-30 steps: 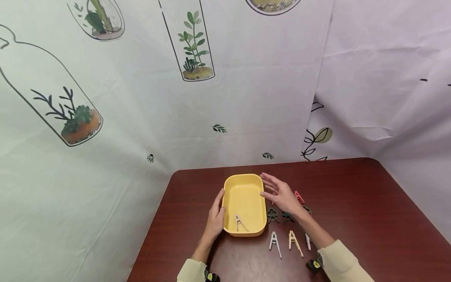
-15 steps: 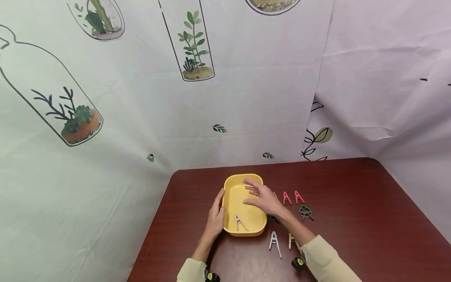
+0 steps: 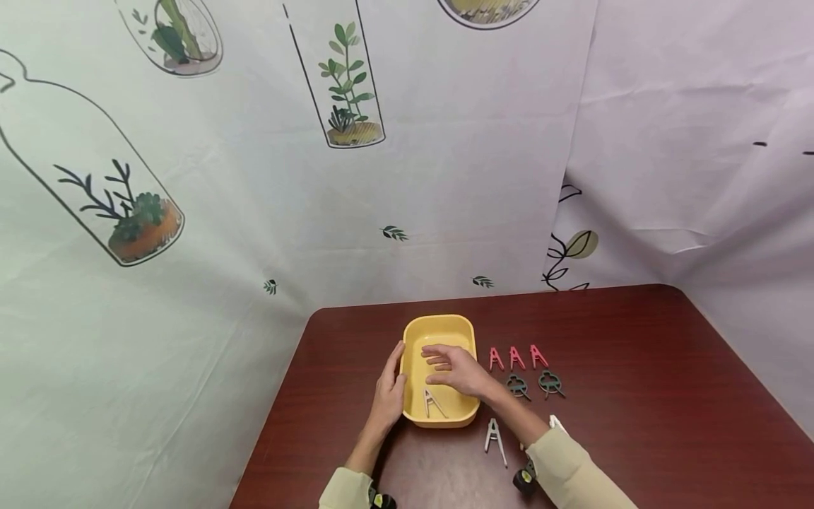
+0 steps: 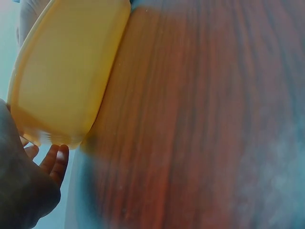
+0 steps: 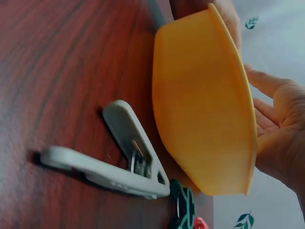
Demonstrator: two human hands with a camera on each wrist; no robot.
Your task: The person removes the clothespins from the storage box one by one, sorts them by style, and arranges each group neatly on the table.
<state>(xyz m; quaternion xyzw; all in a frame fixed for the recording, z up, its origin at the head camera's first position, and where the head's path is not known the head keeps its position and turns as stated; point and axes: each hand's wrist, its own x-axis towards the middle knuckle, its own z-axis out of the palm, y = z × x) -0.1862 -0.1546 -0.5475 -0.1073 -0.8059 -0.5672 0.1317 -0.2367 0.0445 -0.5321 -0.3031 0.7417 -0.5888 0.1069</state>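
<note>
A yellow plastic basin [image 3: 441, 423] stands on the table. My left hand [image 3: 386, 390] rests along its left side with extended fingers; in the left wrist view the fingertips [image 4: 60, 155] meet the basin wall. Over the basin's opening hovers my right hand [image 3: 459, 370], fingers spread and thumb apart, holding nothing. A pale A-shaped clip [image 3: 432, 404] lies inside, near the close end. Right of the basin are red clips [image 3: 516, 358], round-framed green clips [image 3: 550, 383] and a white clip [image 3: 494, 442], shown larger as a light grey spring clip [image 5: 114, 174] in the right wrist view.
The right forearm and sleeve [image 3: 566, 456] cover part of the clip rows; one white clip [image 3: 557, 424] peeks out beside the sleeve. Behind the dark red-brown table [image 3: 623, 339] hangs a pale cloth [image 3: 445, 177] printed with plants in jars.
My right hand has moved left from the basin's right rim to above its middle, uncovering the red clips. The left hand stays at the basin's left side.
</note>
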